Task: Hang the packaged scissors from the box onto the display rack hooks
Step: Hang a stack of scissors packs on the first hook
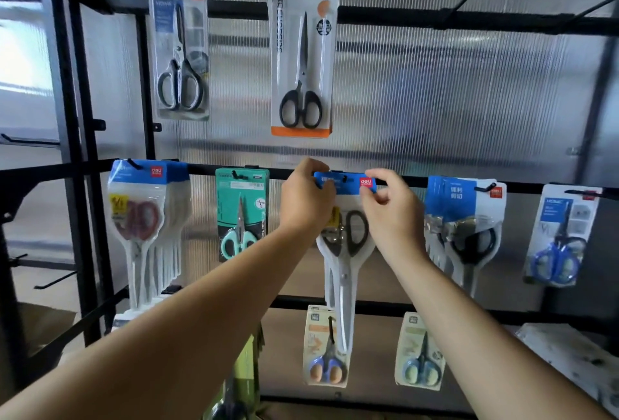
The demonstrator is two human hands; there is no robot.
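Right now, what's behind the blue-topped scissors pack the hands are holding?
The hook pokes through the header of the pack, with the black rail behind. White edges at its left suggest more packs behind; how many is covered. Its tip overlaps a small lower-row pack.

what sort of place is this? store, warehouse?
Probably a retail display, maybe a mock-up: black display rack, packaged scissors hanging in rows, left hand and right hand pinching a blue-topped pack.
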